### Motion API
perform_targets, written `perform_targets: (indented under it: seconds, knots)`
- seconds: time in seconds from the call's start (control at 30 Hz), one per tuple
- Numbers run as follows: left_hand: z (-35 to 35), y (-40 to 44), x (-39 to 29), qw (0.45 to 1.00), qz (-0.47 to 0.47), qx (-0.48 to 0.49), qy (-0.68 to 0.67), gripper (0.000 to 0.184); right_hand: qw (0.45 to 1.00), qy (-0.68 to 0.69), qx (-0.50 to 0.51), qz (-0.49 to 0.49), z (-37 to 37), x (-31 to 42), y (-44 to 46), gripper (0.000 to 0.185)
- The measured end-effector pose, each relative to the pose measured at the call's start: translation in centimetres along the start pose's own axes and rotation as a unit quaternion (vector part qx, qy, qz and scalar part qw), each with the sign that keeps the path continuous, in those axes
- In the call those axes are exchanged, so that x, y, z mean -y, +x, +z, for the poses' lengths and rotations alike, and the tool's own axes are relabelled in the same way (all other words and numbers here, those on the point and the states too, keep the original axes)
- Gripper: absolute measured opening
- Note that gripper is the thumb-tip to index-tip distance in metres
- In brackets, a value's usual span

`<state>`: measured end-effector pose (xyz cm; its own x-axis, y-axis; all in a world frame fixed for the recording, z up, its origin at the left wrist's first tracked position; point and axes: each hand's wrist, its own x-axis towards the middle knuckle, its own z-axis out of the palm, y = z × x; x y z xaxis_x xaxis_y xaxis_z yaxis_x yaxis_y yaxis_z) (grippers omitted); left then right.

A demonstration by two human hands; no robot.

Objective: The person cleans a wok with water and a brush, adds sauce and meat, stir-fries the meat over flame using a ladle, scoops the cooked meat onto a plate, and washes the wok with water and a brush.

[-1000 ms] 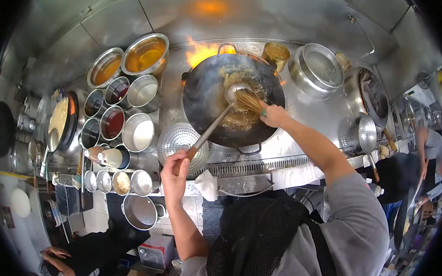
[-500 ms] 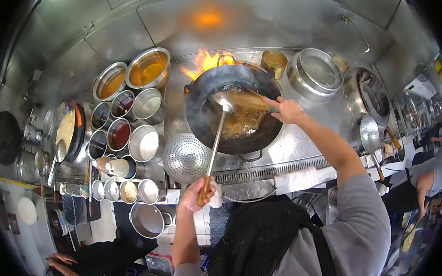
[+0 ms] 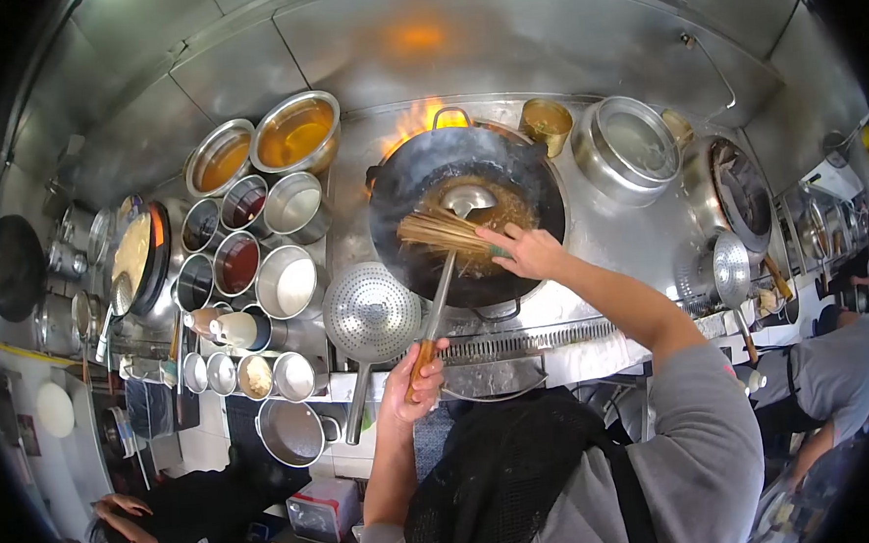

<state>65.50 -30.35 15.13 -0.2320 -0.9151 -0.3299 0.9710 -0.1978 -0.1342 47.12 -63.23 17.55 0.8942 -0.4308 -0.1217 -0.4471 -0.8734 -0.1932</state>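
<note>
My left hand (image 3: pixel 407 386) is wrapped round the wooden handle of a steel ladle (image 3: pixel 443 289), whose bowl lies in the brown liquid inside a black wok (image 3: pixel 397 175). My right hand (image 3: pixel 534 252) grips a bamboo wok brush (image 3: pixel 442 231) by its bound end. The bristles point left and pass over the ladle's shaft, above the wok. Some of the liquid is hidden behind brush and hand. Flames (image 3: pixel 417 125) rise at the wok's far left rim.
A perforated strainer (image 3: pixel 370 309) lies left of the wok, its handle over the counter edge. Steel pots (image 3: pixel 293 205) and oil bowls (image 3: pixel 297 136) crowd the left. A large pot (image 3: pixel 630 148) stands right. Other people (image 3: pixel 838 373) are at both sides.
The brush has swung left and nearer, from the wok's right side to across the ladle shaft. The ladle's bowl has moved right, and my left hand shifted slightly right.
</note>
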Motion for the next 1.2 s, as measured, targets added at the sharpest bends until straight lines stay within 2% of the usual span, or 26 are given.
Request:
perform_targets:
  seconds: [0.03, 0.07, 0.1, 0.13, 0.17, 0.2, 0.23, 0.27, 0.33, 0.4, 0.43, 0.47, 0.53, 0.6, 0.63, 0.67, 0.7, 0.73, 0.77, 0.8, 0.87, 0.93, 1.07, 1.1, 1.13, 1.2]
  knots:
    - [0.5, -0.2, 0.3, 1.0, 0.0, -0.001, -0.001, 0.048, 0.999, -0.003, -0.016, 0.033, 1.5, -1.0, 0.0, 0.073]
    - [1.1, -0.2, 0.4, 0.989, 0.015, -0.05, 0.136, 0.046, 0.999, -0.003, -0.017, 0.033, 2.5, -2.3, 0.6, 0.073]
    - [1.8, 0.0, 0.6, 0.957, 0.03, -0.096, 0.273, 0.043, 0.99, 0.009, -0.051, 0.128, 3.1, -4.2, 1.7, 0.073]
    - [2.4, 0.3, 1.2, 0.956, 0.029, -0.094, 0.276, 0.043, 0.971, 0.022, -0.084, 0.223, 3.2, -5.9, 2.3, 0.073]
    - [3.2, 0.9, 2.1, 0.842, 0.053, -0.172, 0.508, 0.041, 0.973, -0.016, -0.083, 0.212, 2.8, -7.4, 2.5, 0.075]
    - [3.4, 1.1, 2.8, 0.668, 0.071, -0.238, 0.701, 0.04, 0.973, -0.015, -0.083, 0.215, 2.1, -8.6, 2.4, 0.075]
    - [1.2, 1.8, 2.7, 0.334, 0.307, -0.17, 0.875, 0.037, 0.976, -0.033, -0.064, 0.206, 0.7, -9.7, 2.2, 0.075]
    - [-0.8, 2.1, 2.4, 0.335, 0.306, -0.172, 0.874, 0.037, 0.978, -0.051, -0.046, 0.196, -0.7, -10.8, 2.3, 0.074]
    - [-0.1, 2.3, 1.9, 0.252, 0.218, -0.278, 0.901, 0.044, 0.974, -0.04, -0.019, 0.222, -5.5, -11.2, 1.9, 0.072]
    - [-2.5, 2.0, -0.5, 0.25, 0.255, -0.205, 0.912, 0.057, 0.975, -0.023, -0.105, 0.194, -9.6, -11.5, 0.7, 0.074]
    - [-1.5, 1.7, -0.8, 0.528, 0.181, -0.236, 0.795, 0.062, 0.975, -0.023, -0.108, 0.193, -11.1, -11.9, 0.0, 0.074]
    - [-0.8, 1.5, -1.2, 0.754, 0.09, -0.243, 0.603, 0.067, 0.964, 0.036, -0.209, 0.161, -12.5, -12.3, -0.7, 0.074]
    - [-1.4, 1.6, -1.0, 0.721, 0.069, -0.232, 0.649, 0.065, 0.937, 0.09, -0.312, 0.127, -13.8, -12.4, -1.0, 0.075]
    - [-1.8, 2.0, -0.2, 0.707, 0.081, -0.209, 0.671, 0.061, 0.848, 0.257, -0.43, 0.171, -13.7, -11.8, -1.1, 0.074]
    - [-3.0, 2.1, -0.3, 0.616, 0.133, -0.198, 0.75, 0.06, 0.831, 0.287, -0.443, 0.178, -12.6, -12.1, -0.8, 0.074]
    - [-4.3, 2.0, -0.2, 0.615, 0.138, -0.193, 0.752, 0.06, 0.811, 0.317, -0.456, 0.185, -11.6, -12.3, -0.6, 0.074]
    - [-5.4, 1.8, -0.1, 0.594, 0.206, -0.171, 0.759, 0.06, 0.946, 0.139, -0.202, 0.212, -13.6, -10.8, -2.1, 0.075]
    - [-5.5, 1.3, 0.2, 0.571, 0.273, -0.148, 0.76, 0.061, 0.972, -0.054, 0.077, 0.217, -15.0, -9.8, -2.9, 0.075]
    - [-5.5, 0.5, 0.5, 0.51, 0.31, -0.136, 0.791, 0.06, 0.972, -0.059, 0.068, 0.218, -15.9, -10.4, -3.0, 0.075]
    - [-5.0, 0.1, 0.6, 0.509, 0.318, -0.132, 0.789, 0.06, 0.97, -0.113, 0.082, 0.198, -17.0, -11.8, -3.6, 0.075]
    - [-4.6, -1.6, 0.2, 0.358, 0.264, -0.235, 0.864, 0.057, 0.967, -0.164, 0.094, 0.172, -18.5, -14.2, -4.6, 0.074]
    - [-3.5, -2.2, 0.2, 0.323, 0.285, -0.233, 0.872, 0.056, 0.961, 0.003, -0.246, 0.128, -19.7, -15.8, -6.0, 0.074]
    - [-2.3, -2.8, 0.5, 0.273, 0.316, -0.188, 0.889, 0.057, 0.928, 0.075, -0.361, 0.052, -18.2, -11.6, -6.2, 0.076]
    - [-2.1, -2.8, 0.5, 0.267, 0.338, -0.167, 0.887, 0.058, 0.98, -0.064, -0.133, 0.132, -20.7, -9.0, -7.0, 0.076]
    - [-2.1, -3.0, 0.7, 0.266, 0.339, -0.165, 0.887, 0.058, 0.953, -0.196, 0.107, 0.203, -22.0, -7.6, -7.6, 0.077]
    - [-2.9, -4.0, 1.3, 0.265, 0.282, -0.182, 0.904, 0.056, 0.949, -0.209, 0.111, 0.208, -21.6, -11.3, -9.5, 0.076]
